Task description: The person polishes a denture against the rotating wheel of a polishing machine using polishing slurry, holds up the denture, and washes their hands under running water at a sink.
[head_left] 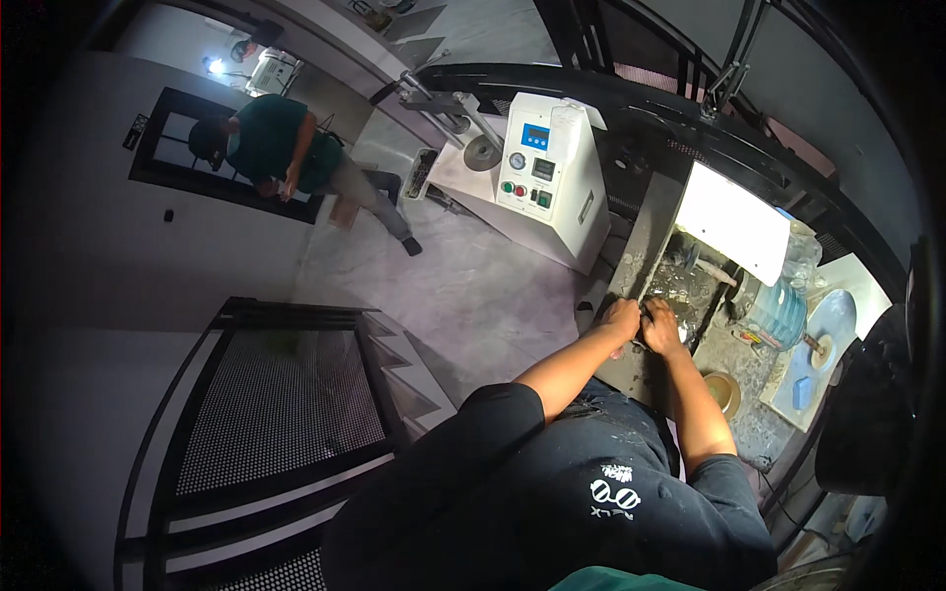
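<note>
My left hand (pixel 621 321) and my right hand (pixel 662 327) are close together at the near edge of a wet, dirty basin (pixel 706 320). The fingers of both hands are curled. Something small and dark shows between them, but its kind cannot be made out. Beyond the hands, a pale spindle (pixel 711 271) lies across the basin. A bright white panel (pixel 734 225) covers the far part of the basin.
Right of the basin are a large blue plastic bottle (pixel 778 313) on its side, a tan bowl (pixel 724 394) and a blue sponge (pixel 803 393). A white machine (pixel 554 187) with gauges and buttons stands ahead. Another person (pixel 286 148) is at far left, beyond a black mesh railing (pixel 281 414).
</note>
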The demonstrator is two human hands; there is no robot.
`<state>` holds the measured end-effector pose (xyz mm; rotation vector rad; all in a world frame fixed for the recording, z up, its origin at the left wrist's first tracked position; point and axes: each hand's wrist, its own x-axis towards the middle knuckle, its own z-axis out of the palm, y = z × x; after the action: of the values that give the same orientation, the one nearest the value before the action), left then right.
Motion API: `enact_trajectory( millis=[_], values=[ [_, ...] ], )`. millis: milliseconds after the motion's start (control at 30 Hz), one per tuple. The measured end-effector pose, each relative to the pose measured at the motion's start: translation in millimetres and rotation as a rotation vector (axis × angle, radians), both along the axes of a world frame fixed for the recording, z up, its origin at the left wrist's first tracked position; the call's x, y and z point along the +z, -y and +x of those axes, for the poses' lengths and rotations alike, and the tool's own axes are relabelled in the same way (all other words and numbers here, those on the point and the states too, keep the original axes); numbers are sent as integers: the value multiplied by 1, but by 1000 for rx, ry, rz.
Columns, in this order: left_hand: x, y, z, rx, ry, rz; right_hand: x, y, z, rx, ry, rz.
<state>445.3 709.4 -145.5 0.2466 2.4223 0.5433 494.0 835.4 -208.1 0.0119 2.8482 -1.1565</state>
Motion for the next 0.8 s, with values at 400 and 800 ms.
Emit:
enact_trajectory(
  millis=[400, 800],
  values=[
    [-13, 2, -1, 80, -11, -14, 38, -1, -2, 295, 95, 153],
    [8, -2, -2, 94, 160, -42, 83, -41, -3, 146, 411, 277]
  ],
)
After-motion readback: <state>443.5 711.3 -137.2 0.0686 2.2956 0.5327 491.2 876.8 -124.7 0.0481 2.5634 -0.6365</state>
